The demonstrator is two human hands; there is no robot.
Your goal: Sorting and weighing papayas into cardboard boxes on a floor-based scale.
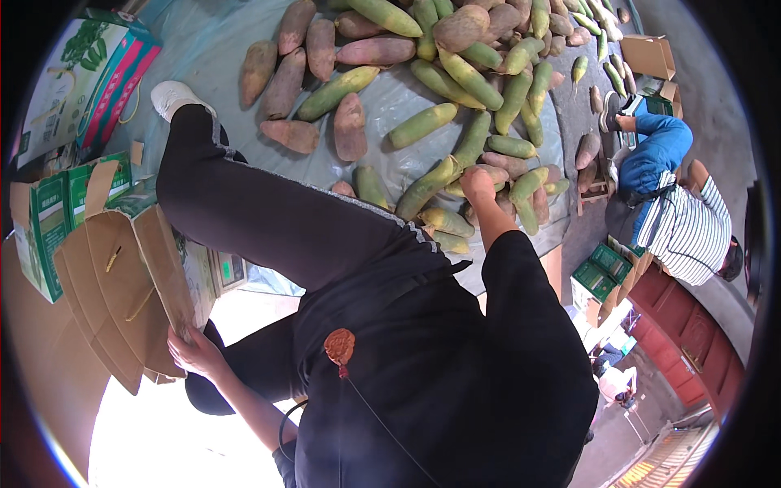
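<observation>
My right hand (478,185) reaches down into a heap of radishes, its fingers closed on one among green radishes (473,140) and reddish ones (506,164). The fingertips are partly hidden, so the far side of that grip does not show. At the lower left, my left hand (195,355) grips the lower edge of an open cardboard box (163,264), its fingers bent round the board. The box stands tilted beside my leg, with its flaps spread and its plain brown side showing.
More radishes (455,81) lie on a plastic sheet (211,61) ahead of me. Green printed boxes (50,224) and a carrier box with pink edges (98,81) stand at the left. A person in a striped top (687,224) bends over at the right, near green packed boxes (602,272).
</observation>
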